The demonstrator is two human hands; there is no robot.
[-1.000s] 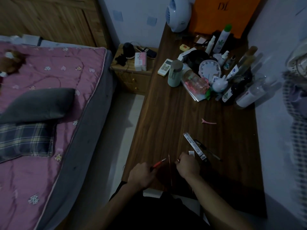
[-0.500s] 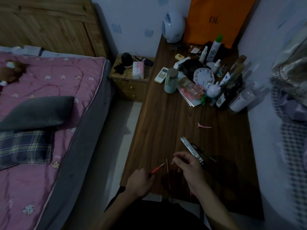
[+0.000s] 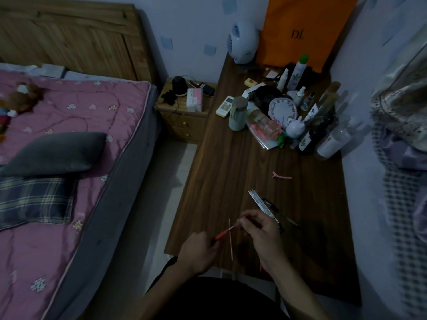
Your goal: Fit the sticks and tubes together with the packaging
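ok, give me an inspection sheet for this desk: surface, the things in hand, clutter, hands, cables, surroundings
Surface: dark wood desk, dimly lit, bare in the middle.
Things in hand: red tool in the left hand, tip at the right hand's fingertips; thin stick lying on the desk between the hands.
Clutter: flat packet beside the right hand, pink clip, bottles, clock, remote, fan, orange bag at the far end.
Hands: left hand grips the tool; right hand pinches something small, too dim to name.
Cables: cord on the nightstand.
Surroundings: bed on the left with pillows, white wall on the right.
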